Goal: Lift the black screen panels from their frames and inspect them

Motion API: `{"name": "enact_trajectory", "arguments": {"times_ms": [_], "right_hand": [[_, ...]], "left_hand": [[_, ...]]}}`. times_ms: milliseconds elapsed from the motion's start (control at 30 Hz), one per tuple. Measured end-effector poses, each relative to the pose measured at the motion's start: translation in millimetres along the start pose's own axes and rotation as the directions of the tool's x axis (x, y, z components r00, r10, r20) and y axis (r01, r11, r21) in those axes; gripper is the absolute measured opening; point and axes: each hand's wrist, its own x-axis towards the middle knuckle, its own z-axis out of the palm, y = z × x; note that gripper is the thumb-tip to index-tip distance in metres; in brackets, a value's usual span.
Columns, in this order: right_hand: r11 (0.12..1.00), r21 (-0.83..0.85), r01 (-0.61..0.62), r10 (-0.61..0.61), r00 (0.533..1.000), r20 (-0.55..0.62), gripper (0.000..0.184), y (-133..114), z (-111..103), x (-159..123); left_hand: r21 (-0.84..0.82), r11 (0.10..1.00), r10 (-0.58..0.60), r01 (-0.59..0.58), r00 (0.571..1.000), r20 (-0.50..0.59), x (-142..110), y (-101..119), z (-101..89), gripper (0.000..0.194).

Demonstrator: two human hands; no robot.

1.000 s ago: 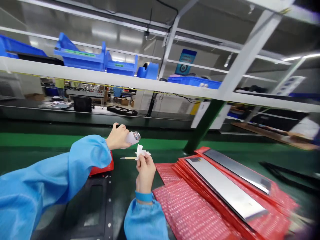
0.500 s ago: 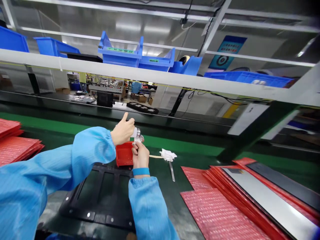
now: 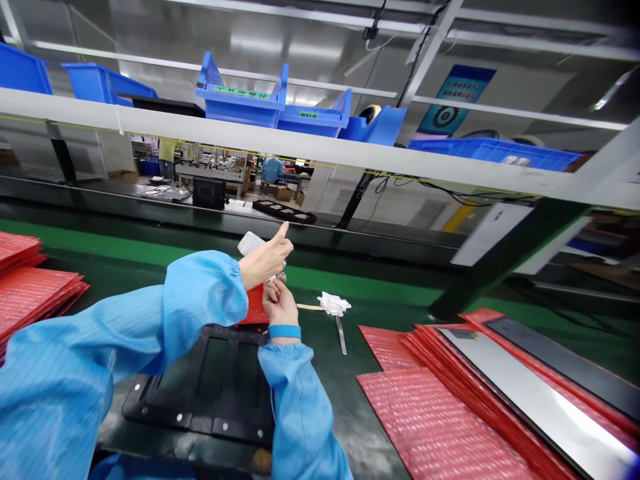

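My left hand (image 3: 267, 259) is closed around a translucent white bottle (image 3: 251, 243), its base tipped up to the left and its neck pointing down toward my other hand. Right below, my right hand (image 3: 280, 303) pinches a small piece of white cloth (image 3: 273, 280), mostly hidden by fingers, close against the bottle's metallic mouth (image 3: 283, 273). Behind my wrists stands a red bin (image 3: 256, 308), partly covered. A crumpled white wipe (image 3: 334, 304) lies to the right, with a pale thin stick (image 3: 310, 307) and a narrow metal strip (image 3: 341, 337) beside it.
Nearer me on the green bench lies a black slotted frame (image 3: 200, 400). Red bubble bags are stacked at left (image 3: 40, 293) and right (image 3: 425, 413), with a silver panel (image 3: 540, 393) on the right stack. Blue bins (image 3: 243, 110) line the shelf above.
My left hand has turned and moved slightly right, tipping the bottle so its base rises and its mouth points down at the cloth. My right hand stays nearly in place.
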Motion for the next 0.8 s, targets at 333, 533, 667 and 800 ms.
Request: {"name": "enact_trajectory", "arguments": {"times_ms": [333,533,667,800], "right_hand": [[0.999,-0.033,0.033,-0.034,0.998,-0.047,0.014,-2,-3,5],[0.984,-0.137,0.11,-0.123,0.989,-0.088,0.014,-6,6,1],[0.951,-0.241,0.193,-0.218,0.972,-0.082,0.013,-10,20,0],[0.902,-0.354,0.245,-0.28,0.959,-0.05,0.013,-12,35,1]], "left_hand": [[0.017,1.0,-0.008,0.008,1.0,-0.016,-3,-3,6.1,0.034],[-0.009,0.99,-0.141,0.14,0.986,-0.086,-17,-7,3.9,0.029],[-0.037,0.94,-0.341,0.339,0.93,-0.135,-33,-9,6.2,0.022],[-0.121,0.831,-0.556,0.543,0.818,-0.148,-47,-13,20.9,0.03]]}}
